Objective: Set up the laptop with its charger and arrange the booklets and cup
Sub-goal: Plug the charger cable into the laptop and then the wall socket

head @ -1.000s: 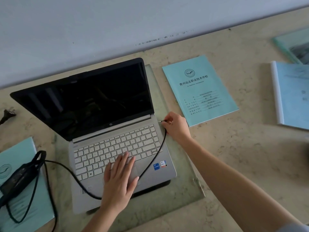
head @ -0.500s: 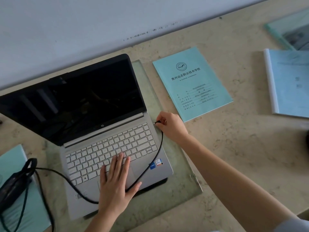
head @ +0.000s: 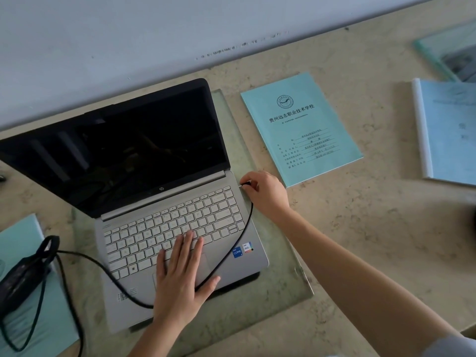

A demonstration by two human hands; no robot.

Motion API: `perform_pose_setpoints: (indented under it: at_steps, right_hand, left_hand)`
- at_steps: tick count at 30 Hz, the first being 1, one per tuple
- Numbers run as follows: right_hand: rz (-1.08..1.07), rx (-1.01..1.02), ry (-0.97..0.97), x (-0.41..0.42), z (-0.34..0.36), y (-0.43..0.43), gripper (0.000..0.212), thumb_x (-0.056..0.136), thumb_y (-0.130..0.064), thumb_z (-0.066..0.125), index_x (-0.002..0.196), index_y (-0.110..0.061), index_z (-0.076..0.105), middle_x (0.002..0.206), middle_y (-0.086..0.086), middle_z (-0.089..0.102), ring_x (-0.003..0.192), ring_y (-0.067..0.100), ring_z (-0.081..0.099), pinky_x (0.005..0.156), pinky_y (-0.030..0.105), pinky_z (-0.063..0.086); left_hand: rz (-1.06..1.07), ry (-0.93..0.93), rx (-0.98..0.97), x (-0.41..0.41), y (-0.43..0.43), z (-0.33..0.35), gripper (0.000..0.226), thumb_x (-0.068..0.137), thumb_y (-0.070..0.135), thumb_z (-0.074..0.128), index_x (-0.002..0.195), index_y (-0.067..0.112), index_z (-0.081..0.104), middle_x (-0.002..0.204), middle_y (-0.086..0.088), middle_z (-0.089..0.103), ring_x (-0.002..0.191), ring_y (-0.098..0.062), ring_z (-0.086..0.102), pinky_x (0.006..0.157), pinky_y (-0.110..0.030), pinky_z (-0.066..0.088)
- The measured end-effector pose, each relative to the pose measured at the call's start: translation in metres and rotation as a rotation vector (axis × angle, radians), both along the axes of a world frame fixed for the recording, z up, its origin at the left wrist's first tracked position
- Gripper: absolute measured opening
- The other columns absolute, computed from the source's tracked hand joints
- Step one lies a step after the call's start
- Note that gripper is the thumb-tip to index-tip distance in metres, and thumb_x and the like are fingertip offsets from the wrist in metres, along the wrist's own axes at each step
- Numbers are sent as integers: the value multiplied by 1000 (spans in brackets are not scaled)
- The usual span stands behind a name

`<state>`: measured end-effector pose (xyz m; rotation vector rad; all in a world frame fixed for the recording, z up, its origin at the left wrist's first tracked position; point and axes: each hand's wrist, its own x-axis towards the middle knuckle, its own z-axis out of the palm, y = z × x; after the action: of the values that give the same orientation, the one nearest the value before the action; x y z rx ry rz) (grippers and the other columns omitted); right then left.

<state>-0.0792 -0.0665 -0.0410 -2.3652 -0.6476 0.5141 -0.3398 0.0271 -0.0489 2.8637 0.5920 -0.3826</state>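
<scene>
1. The right hand (head: 266,194) is pinched narrow around the charger plug (head: 246,183), whose metal tip sits right at the right edge of the laptop (head: 180,228), close to the hinge. I can't tell whether the tip is in the socket yet.
2. The left hand (head: 180,276) lies flat and spread over the trackpad and the lowest keys, holding nothing, seemingly pressing the machine down so it won't skid.
3. The plug looks small, hard and smooth; it is best gripped by its short black barrel, not by the wire. A push straight in along the socket seems kinder than a wiggle.
4. The cable (head: 231,251) is thin and limp. It droops across the palm rest, runs under the left hand and loops off to the power brick (head: 20,279) on the left, which lies on a teal booklet (head: 28,328).
5. The laptop looks stiff and fairly light, its screen dark. It rests on a glass slab (head: 291,279), a slick footing by the look of it.
6. Another booklet (head: 301,130) lies flat just behind the right hand; a bound one (head: 448,130) sits well to the right. These look thin and floppy, easiest lifted by an edge.
7. Underneath is a mottled beige stone counter (head: 373,228) against a pale wall (head: 180,34). I can't make out a cup.
</scene>
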Motion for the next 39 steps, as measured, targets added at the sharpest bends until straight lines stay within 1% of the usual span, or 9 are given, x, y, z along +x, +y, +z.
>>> perform_pose_setpoints:
  at_steps: [5,11,15,20,23,27,31,35,39]
  right_hand:
    - [-6,-23,-18,-4,-4,3,22,92,-22,52,98,-36,68,87,-9,55,76,12,54,58,26,43]
    - [-56,-10,-9,-1,-5,5,27,94,-20,45,97,-35,67,92,-7,56,77,14,54,56,25,41]
    - [-61,-17,-10,0,-3,8,23,93,-24,49,99,-36,67,94,-8,57,79,14,55,60,27,43]
    - [-39,-38,-22,-2,-4,8,24,95,-24,47,99,-36,67,92,-6,54,75,16,55,56,26,40]
    - [-2,-27,-34,-2,-5,2,23,94,-22,49,99,-34,68,90,-6,52,73,15,54,57,28,44]
    - [33,-13,-38,-5,-4,-1,22,93,-20,51,101,-31,69,88,-6,51,73,14,52,58,29,46]
    - [-55,29,35,-6,0,0,19,90,-22,58,109,-25,62,92,-7,59,80,13,57,69,35,54]
    - [-136,60,73,-5,1,0,9,85,-21,65,93,-17,66,84,-7,61,75,12,56,68,34,54]
    - [-138,94,50,-8,0,-1,8,83,-19,68,91,-16,68,85,-5,65,76,14,58,68,32,53]
  left_hand:
    - [4,-16,-18,1,0,3,81,87,70,22,149,17,24,159,-4,17,147,-22,12,117,-49,9]
    - [6,-28,-27,2,-1,4,82,87,69,23,150,17,23,160,-4,15,147,-21,10,118,-47,3]
    - [5,-30,-27,2,-1,5,82,87,69,22,150,17,21,160,-5,14,147,-21,9,118,-47,3]
    - [8,-21,-23,2,-1,5,82,87,70,22,150,17,22,159,-5,15,147,-21,9,118,-47,3]
    - [8,-16,-18,2,-2,5,82,87,70,21,150,17,22,159,-5,15,147,-21,9,118,-47,3]
    - [9,-10,-9,2,-2,4,81,87,70,22,150,18,21,160,-4,15,147,-22,10,118,-48,5]
    - [9,-8,-6,1,-1,2,82,87,70,22,150,19,19,160,-4,13,148,-21,9,118,-48,5]
    - [9,-7,-2,1,-2,1,82,87,70,22,150,19,19,160,-4,13,148,-22,9,118,-48,6]
    - [6,-10,1,1,-2,1,82,87,70,21,150,19,19,160,-4,13,147,-22,10,118,-49,6]
